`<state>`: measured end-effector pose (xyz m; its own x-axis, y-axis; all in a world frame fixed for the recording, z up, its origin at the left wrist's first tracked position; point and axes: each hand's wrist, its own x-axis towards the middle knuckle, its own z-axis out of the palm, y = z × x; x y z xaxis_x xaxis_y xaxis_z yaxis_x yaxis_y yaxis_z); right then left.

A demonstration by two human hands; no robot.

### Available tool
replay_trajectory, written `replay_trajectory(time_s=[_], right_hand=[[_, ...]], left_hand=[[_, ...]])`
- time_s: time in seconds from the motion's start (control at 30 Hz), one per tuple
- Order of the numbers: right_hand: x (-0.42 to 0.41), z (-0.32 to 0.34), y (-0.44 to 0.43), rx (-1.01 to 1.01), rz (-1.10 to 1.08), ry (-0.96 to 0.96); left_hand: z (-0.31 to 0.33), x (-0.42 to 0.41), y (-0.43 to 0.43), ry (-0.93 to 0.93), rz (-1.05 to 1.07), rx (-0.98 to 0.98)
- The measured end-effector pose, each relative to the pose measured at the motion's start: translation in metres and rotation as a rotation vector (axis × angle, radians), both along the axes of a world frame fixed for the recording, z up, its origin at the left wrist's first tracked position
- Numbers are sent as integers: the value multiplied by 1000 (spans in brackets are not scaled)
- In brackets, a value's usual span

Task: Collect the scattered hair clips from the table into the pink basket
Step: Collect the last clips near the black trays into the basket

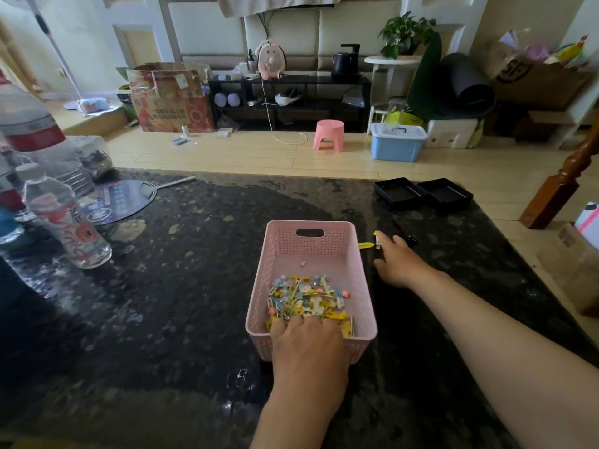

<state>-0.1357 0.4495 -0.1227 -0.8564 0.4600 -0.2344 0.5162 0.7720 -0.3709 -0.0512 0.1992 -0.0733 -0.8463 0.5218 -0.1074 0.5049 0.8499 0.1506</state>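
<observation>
A pink perforated basket (359, 280) stands in the middle of the dark stone table (181, 286). A heap of yellow, blue and white hair clips (308, 298) fills its near half. My left hand (308, 345) rests over the basket's near rim, fingers curled down into the heap; whether it holds a clip is hidden. To the right of the basket my right hand (397, 259) lies on the table with fingers spread. Its fingertips touch a yellow hair clip (368, 245) lying beside the basket's far right corner.
Plastic water bottles (69, 222) stand at the table's left, with a round hand fan (120, 200) behind them. Two black trays (421, 192) sit at the far right corner. A small black object (410, 241) lies just beyond my right hand.
</observation>
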Motion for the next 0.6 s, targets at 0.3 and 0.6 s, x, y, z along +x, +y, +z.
replay_trajectory(time_s=[0.3,0.6], right_hand=[[-51,-43,5,276,151,-154],[-10,-7,-20,431,208,83]], left_hand=[[-3,-1,1,-2,-8,8],[-4,-2,0,-9,0,25]])
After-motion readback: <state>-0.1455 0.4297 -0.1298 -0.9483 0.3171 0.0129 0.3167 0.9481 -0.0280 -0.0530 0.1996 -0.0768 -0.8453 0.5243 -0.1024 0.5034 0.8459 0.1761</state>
